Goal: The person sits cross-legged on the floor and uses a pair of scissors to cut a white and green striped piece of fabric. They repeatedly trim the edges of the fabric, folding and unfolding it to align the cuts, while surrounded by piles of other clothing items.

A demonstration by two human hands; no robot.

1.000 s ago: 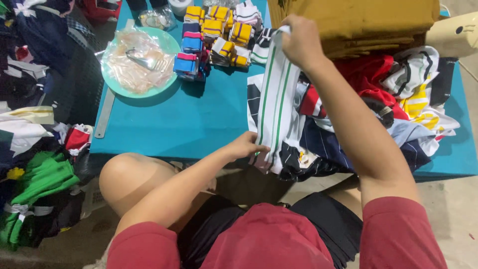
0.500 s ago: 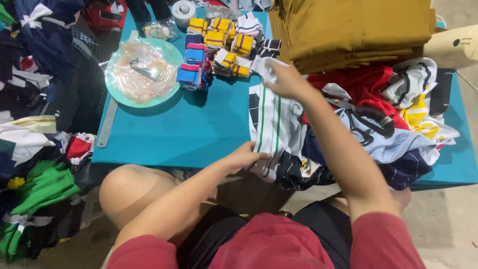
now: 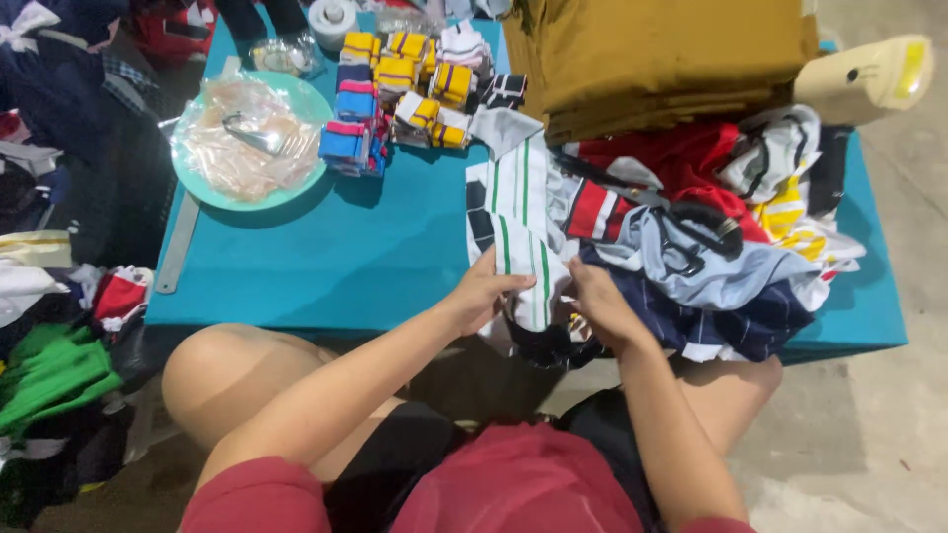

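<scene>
Right hand (image 3: pixel 600 306) now down beside left hand (image 3: pixel 481 293) on striped cloth (image 3: pixel 520 212)

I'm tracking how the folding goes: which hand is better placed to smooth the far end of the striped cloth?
Probably the left hand: it lies on the white green-striped cloth, in line with its length. The right hand grips the near edge beside it.

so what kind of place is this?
Likely a small garment workshop or packing spot: both hands fold a white green-striped cloth on a teal table, beside bundled socks and stacked mustard fabric.
</scene>
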